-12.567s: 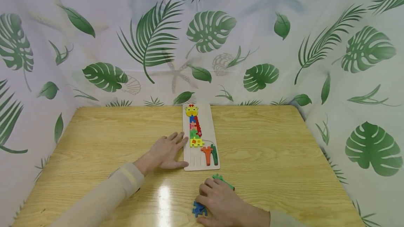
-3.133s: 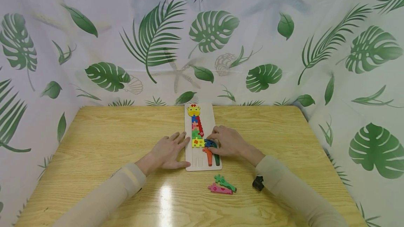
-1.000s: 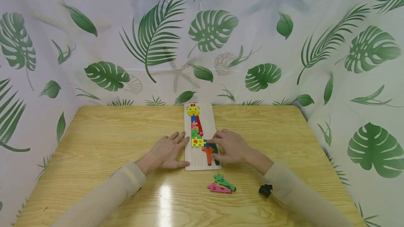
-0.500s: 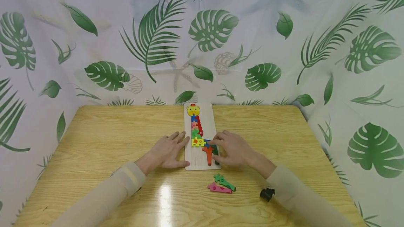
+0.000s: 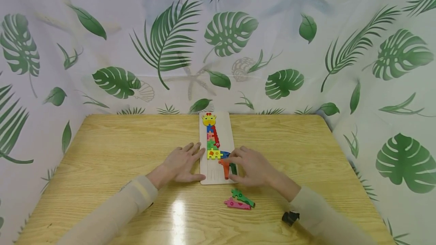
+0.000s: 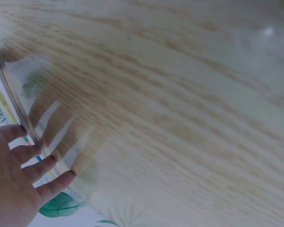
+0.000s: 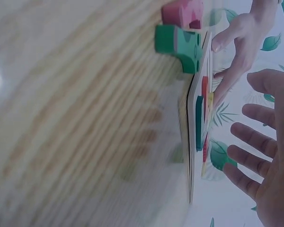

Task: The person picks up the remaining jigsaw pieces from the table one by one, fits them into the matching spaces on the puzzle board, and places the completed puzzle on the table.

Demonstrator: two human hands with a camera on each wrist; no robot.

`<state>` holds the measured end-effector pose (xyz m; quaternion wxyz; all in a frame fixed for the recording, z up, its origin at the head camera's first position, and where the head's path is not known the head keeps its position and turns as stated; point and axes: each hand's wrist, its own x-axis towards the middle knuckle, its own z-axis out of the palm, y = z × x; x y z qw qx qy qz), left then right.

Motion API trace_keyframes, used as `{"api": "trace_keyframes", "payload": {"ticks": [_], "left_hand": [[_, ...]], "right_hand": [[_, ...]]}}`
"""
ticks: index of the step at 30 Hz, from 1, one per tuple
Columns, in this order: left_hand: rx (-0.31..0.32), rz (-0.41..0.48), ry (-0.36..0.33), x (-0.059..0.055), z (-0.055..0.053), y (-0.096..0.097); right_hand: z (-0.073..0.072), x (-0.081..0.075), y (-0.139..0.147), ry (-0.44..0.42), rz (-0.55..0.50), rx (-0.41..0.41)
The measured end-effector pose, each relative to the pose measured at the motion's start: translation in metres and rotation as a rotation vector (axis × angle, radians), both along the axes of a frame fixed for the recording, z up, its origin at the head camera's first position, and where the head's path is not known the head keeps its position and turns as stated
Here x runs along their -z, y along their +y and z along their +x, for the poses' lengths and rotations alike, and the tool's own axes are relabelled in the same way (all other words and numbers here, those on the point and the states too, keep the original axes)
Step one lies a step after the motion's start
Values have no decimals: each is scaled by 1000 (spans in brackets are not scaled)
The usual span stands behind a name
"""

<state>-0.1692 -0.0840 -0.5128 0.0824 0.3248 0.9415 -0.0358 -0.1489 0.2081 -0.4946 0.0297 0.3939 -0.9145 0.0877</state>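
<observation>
A wooden giraffe puzzle board (image 5: 225,131) lies on the table, with the giraffe's yellow head (image 5: 209,119) at its far end. My left hand (image 5: 180,163) lies spread at the board's left edge, thumb near the front corner. Over the right edge hovers my right hand (image 5: 253,167), its fingers loosely extended; the right wrist view shows nothing in them. Close to those fingertips are a blue piece (image 5: 224,154), an orange leg piece (image 5: 225,168) and a dark green piece (image 5: 233,168), partly hidden by the hand. The yellow piece (image 5: 213,154) adjoins the blue one.
In front of the board, a green leg piece (image 5: 243,196) and a pink leg piece (image 5: 237,203) lie on the wooden table (image 5: 136,135). A small black device (image 5: 290,217) sits by the right cuff. Leaf-print cloth (image 5: 225,67) hangs behind.
Earlier the right hand was at the blue piece near the table's front; that piece now lies on the board. Lately the right hand slid slightly toward the front. The left hand stays put.
</observation>
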Motion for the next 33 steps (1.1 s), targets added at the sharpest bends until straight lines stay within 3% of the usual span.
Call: {"api": "trace_keyframes", "payload": {"ticks": [18,33], "left_hand": [[3,-2,4,-1,0,1],[5,6,-4,-2,1,0]], "right_hand": [[23,1,3,7,-52,-174],[37,6,5,-35,14,-206]]}}
